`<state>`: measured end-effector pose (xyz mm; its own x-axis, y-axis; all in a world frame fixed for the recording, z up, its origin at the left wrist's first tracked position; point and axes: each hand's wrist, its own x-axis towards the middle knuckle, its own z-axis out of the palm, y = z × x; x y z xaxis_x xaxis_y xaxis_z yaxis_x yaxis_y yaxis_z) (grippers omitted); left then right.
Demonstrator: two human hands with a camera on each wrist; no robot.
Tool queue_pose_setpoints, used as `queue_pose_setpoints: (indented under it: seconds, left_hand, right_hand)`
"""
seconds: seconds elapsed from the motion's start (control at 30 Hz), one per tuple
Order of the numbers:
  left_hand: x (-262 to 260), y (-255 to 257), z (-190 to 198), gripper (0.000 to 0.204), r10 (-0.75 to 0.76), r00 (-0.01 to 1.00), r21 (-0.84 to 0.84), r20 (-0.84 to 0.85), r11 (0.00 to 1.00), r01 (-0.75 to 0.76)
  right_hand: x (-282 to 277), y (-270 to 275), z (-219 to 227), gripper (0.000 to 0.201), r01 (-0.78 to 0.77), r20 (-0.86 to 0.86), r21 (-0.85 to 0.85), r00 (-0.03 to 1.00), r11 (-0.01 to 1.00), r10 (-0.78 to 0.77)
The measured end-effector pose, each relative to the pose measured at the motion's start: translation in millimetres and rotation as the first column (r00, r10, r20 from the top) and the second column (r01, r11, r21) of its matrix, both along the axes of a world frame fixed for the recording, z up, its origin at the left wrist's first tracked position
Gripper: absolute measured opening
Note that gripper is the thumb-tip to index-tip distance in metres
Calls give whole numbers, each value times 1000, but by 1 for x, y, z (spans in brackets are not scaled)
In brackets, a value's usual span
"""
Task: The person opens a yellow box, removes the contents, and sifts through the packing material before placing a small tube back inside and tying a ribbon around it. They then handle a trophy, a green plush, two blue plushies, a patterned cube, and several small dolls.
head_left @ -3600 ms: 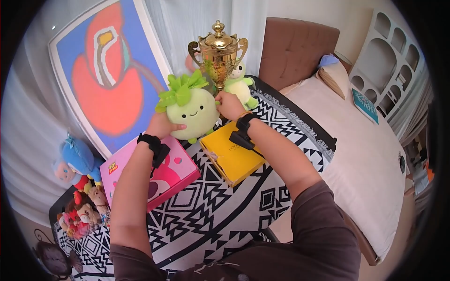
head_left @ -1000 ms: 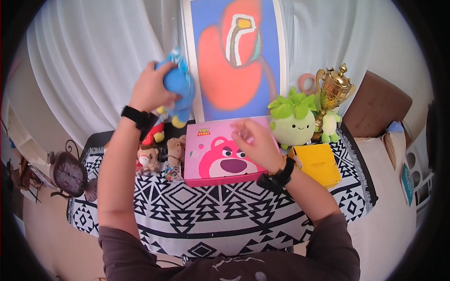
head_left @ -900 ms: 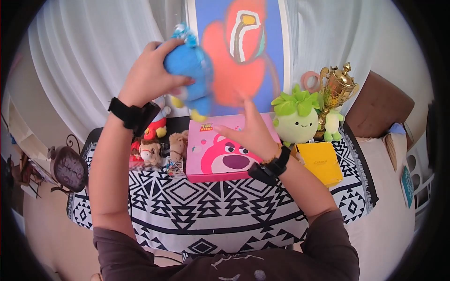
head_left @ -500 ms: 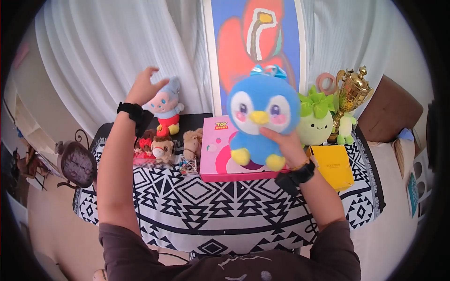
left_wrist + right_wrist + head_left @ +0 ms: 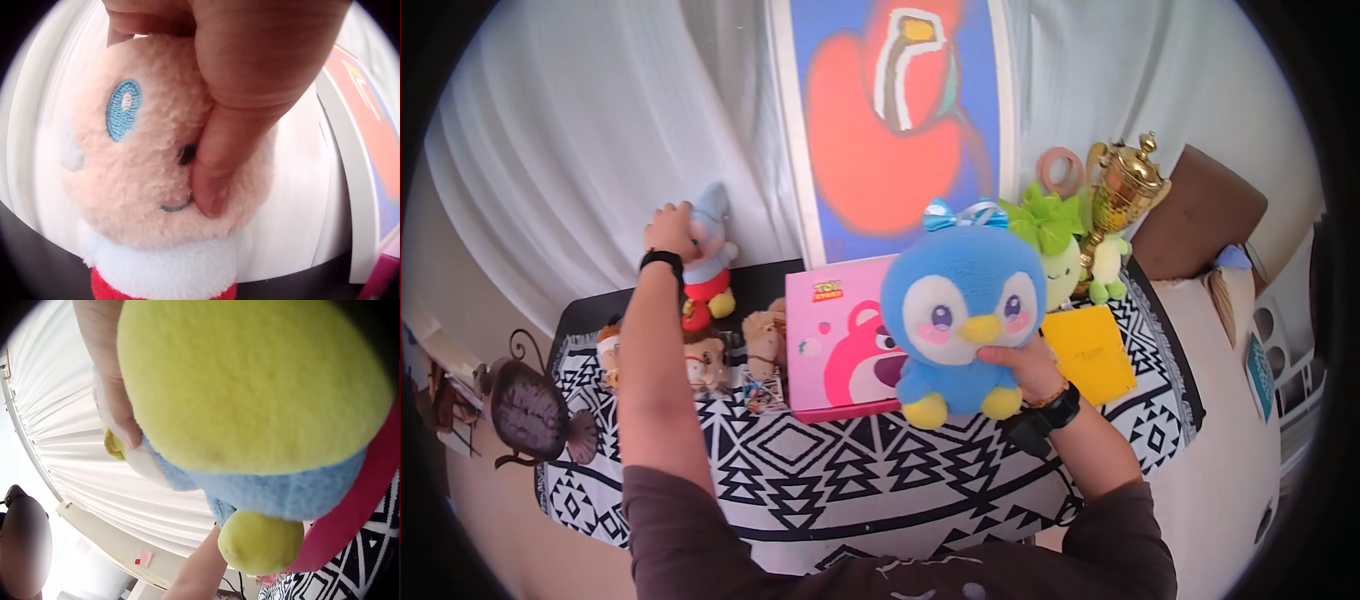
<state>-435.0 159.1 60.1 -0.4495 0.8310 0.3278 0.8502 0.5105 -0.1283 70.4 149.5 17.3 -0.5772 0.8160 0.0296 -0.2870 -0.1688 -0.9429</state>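
Observation:
My left hand (image 5: 666, 232) grips the head of a small plush doll (image 5: 712, 268) with a pointed light-blue hat and red trousers, at the back left of the table. In the left wrist view the thumb lies across the doll's peach face (image 5: 125, 181), beside its nose, and fingers reach behind the head. My right hand (image 5: 1034, 372) holds a big blue penguin plush (image 5: 965, 265) upright in front of a pink Toy Story box (image 5: 835, 340), its thumb just under the beak. The penguin's yellow foot (image 5: 250, 387) fills much of the right wrist view.
Small horse plushes (image 5: 764, 335) sit left of the box. To the right are a green leafy plush (image 5: 1055, 265), a gold trophy (image 5: 1122, 190), a small green plush (image 5: 1108, 270) and a yellow box (image 5: 1092, 350). A large painting (image 5: 880, 180) stands behind.
The penguin has passed from my left hand to my right and come lower and nearer. My left hand has gone from open beside the doll to gripping its head.

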Motion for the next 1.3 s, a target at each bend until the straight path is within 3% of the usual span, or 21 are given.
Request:
queue_pose_setpoints:
  seconds: [0.1,0.27,0.33,0.47,0.5,0.53,0.6,0.67,0.7,0.73,0.77,0.8,0.93,1.2,1.27,1.3]
  left_hand:
    - [7,-7,26,72,-93,991,100,-97,990,103]
    - [58,-54,124,60,-294,925,153,-239,930,335]
    - [91,-84,162,60,-358,906,187,-226,897,401]
    - [154,-144,205,60,-589,808,207,22,793,573]
    - [161,-156,202,64,-637,767,205,74,762,614]
    - [176,-165,198,69,-651,712,198,262,759,621]
    - [202,-180,180,70,-655,602,179,457,730,659]
    - [216,-184,150,72,-610,676,7,414,744,668]
    - [231,-185,142,70,-573,672,-83,468,729,679]
    - [242,-186,131,71,-560,600,-59,571,702,710]
    - [236,-179,105,71,-591,556,-70,585,646,760]
    - [243,-181,90,72,-606,631,-112,484,673,732]
    - [255,-163,39,68,-583,651,-153,485,677,720]
    - [254,-149,27,66,-594,554,-65,583,646,760]
    - [256,-155,27,65,-601,572,-60,559,658,751]
    - [257,-158,28,64,-611,584,-53,535,665,745]
  right_hand:
    - [4,-1,-3,58,-23,14,-6,1000,1000,23]
    - [11,-3,-10,61,-79,-3,-17,997,997,79]
    - [14,-4,-14,63,-79,8,15,997,997,79]
    - [23,-14,-16,67,-97,56,85,994,992,92]
    - [26,-19,-15,67,-97,56,84,994,992,93]
    - [30,-25,-14,69,-98,51,74,994,992,95]
    - [37,-34,-15,71,-101,43,62,994,993,99]
    - [46,-40,-19,69,-151,34,4,988,988,151]
    - [50,-41,-24,69,-156,36,-1,987,988,156]
    - [55,-39,-32,66,-210,20,-113,977,971,214]
    - [58,-38,-40,64,-262,-1,-221,963,939,269]
    - [60,-40,-46,64,-266,0,-224,962,937,273]
    - [64,-44,-53,66,-284,71,-206,950,937,304]
    - [69,-41,-41,79,-302,281,-95,906,949,316]
    - [71,-45,-40,88,-160,240,124,962,979,127]
    - [72,-45,-40,88,-165,239,127,962,978,131]
